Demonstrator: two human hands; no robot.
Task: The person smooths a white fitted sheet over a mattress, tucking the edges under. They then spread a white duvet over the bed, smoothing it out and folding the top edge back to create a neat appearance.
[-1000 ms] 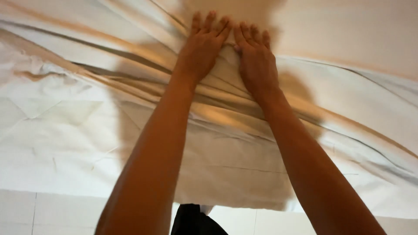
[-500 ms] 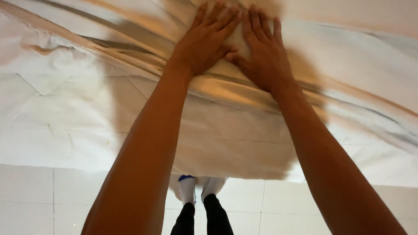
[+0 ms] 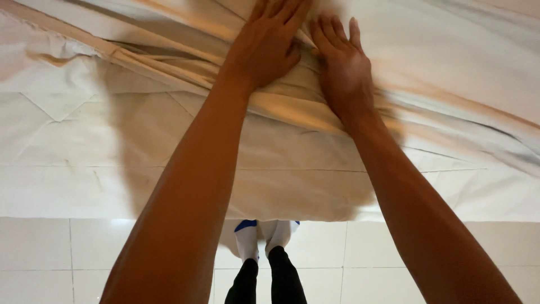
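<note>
A large white sheet (image 3: 112, 141) lies spread over a flat surface, with long folds running diagonally across its upper part. My left hand (image 3: 267, 45) presses flat on the bunched folds, fingers together and pointing away from me. Beside it, my right hand (image 3: 343, 67) also lies palm down on the same ridge of cloth, fingers slightly apart. The two hands nearly touch. Neither grips anything. Both forearms stretch out from the bottom of the view.
The sheet's near edge (image 3: 169, 217) hangs over a white tiled floor (image 3: 67, 259). My feet in white socks (image 3: 264, 236) and dark trouser legs (image 3: 264, 284) stand at that edge. Creases and folds (image 3: 461, 101) continue to the right.
Both hands have slid farther away from me along the folds, and the view has tilted down, bringing the floor and my feet into sight.
</note>
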